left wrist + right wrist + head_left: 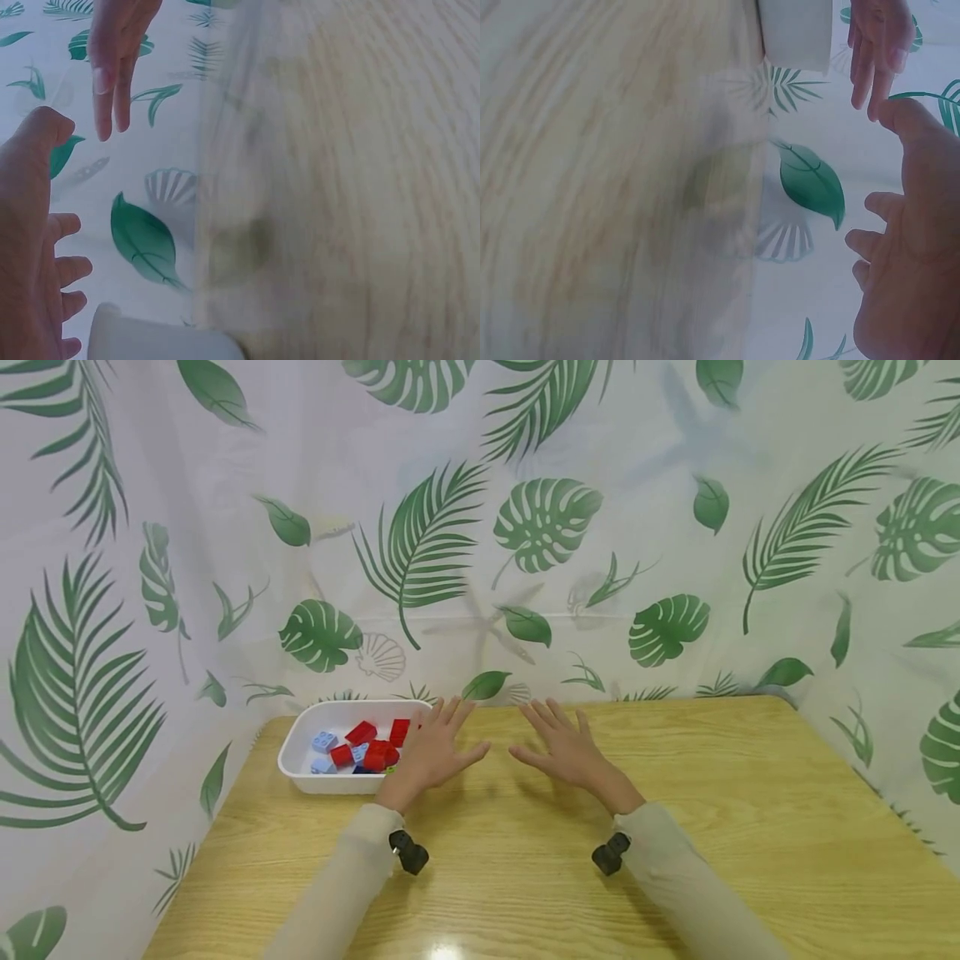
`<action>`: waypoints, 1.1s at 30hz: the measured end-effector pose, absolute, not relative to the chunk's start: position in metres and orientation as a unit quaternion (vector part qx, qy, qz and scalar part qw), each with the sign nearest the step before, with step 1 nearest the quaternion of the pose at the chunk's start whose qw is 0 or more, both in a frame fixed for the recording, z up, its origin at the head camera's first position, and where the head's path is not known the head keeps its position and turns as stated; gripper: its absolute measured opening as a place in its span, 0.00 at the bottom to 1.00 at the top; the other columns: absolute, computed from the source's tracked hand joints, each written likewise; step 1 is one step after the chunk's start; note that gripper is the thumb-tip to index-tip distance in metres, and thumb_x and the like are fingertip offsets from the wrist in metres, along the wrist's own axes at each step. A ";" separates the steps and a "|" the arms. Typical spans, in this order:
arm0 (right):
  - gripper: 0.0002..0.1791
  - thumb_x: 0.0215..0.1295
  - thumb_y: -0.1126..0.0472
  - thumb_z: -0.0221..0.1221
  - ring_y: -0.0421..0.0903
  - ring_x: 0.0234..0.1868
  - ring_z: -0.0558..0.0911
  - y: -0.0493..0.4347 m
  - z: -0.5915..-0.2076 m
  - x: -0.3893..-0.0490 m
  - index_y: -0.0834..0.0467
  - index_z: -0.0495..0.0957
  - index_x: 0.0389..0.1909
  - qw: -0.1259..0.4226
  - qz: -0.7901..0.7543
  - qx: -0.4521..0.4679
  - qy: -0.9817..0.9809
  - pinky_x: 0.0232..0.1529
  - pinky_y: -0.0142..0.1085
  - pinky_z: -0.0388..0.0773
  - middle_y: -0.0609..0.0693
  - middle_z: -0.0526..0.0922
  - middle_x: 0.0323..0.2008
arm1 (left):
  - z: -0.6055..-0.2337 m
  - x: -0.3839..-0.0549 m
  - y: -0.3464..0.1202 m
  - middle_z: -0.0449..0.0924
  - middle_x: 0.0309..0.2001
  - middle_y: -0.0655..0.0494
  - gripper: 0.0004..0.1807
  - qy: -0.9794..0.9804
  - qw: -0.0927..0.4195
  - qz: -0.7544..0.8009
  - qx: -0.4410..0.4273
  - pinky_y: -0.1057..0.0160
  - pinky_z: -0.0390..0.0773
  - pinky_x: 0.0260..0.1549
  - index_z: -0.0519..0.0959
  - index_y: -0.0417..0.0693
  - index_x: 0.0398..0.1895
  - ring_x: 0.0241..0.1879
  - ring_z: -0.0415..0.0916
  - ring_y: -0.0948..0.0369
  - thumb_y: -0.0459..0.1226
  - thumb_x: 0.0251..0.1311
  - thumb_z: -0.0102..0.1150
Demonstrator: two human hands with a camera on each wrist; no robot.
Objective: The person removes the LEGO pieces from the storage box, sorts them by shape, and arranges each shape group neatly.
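Note:
My left hand (435,752) hovers with fingers spread, covering the right end of a white plastic tub (330,786). Inside the tub lie several toy building bricks: red bricks (362,732), light blue bricks (325,742), a dark blue one and a bit of lime green. Across from it, my right hand (564,749) is held out over the table with its fingers spread and nothing in it. Both thumbs point inward, and a gap separates the two hands. In the left wrist view, the tub's corner (161,341) shows below the left hand (34,247).
The wooden table (525,877) reaches back to a white curtain (480,568) printed with green leaves, which also hangs along the left and right sides. A small black camera (408,852) sits on the left wrist, another camera (611,853) on the right.

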State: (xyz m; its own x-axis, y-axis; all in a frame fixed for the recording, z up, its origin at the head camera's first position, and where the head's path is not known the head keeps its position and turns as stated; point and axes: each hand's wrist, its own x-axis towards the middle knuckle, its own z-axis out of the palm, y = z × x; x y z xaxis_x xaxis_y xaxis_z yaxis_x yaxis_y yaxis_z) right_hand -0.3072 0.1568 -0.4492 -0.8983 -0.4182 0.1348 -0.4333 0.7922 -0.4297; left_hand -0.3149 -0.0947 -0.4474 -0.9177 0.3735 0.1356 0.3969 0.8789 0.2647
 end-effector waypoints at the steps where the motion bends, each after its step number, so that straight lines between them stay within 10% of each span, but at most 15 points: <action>1: 0.45 0.73 0.37 0.53 0.61 0.82 0.43 0.155 -0.449 -0.307 0.52 0.50 0.82 0.014 0.240 0.227 -0.944 0.74 0.71 0.29 0.58 0.51 0.81 | -0.446 -0.315 -0.098 0.51 0.82 0.48 0.44 -0.969 0.042 -0.149 -0.195 0.34 0.43 0.77 0.54 0.57 0.82 0.81 0.45 0.44 0.65 0.69 0.45; 16: 0.40 0.77 0.47 0.54 0.61 0.81 0.53 0.095 -0.438 -0.311 0.58 0.50 0.81 -0.096 0.518 0.232 -0.818 0.77 0.60 0.55 0.63 0.54 0.79 | -0.417 -0.312 -0.186 0.56 0.80 0.47 0.40 -0.956 0.090 -0.260 -0.105 0.34 0.40 0.77 0.55 0.53 0.81 0.80 0.46 0.42 0.56 0.71 0.53; 33: 0.31 0.78 0.65 0.50 0.63 0.76 0.63 0.038 -0.446 -0.313 0.68 0.55 0.77 -0.177 0.701 0.114 -0.682 0.74 0.55 0.65 0.70 0.60 0.75 | -0.418 -0.302 -0.298 0.51 0.78 0.33 0.37 -0.934 0.042 -0.354 0.014 0.35 0.51 0.75 0.45 0.45 0.83 0.77 0.50 0.34 0.49 0.79 0.39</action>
State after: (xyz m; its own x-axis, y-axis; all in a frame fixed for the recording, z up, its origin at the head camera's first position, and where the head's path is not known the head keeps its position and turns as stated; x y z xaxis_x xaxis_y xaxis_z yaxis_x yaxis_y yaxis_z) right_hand -0.3135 0.0384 -0.4464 -0.9110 -0.4041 -0.0816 0.0927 -0.0080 -0.9957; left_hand -0.3021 -0.2978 -0.4180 -0.9961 -0.0557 0.0689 0.0040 0.7489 0.6626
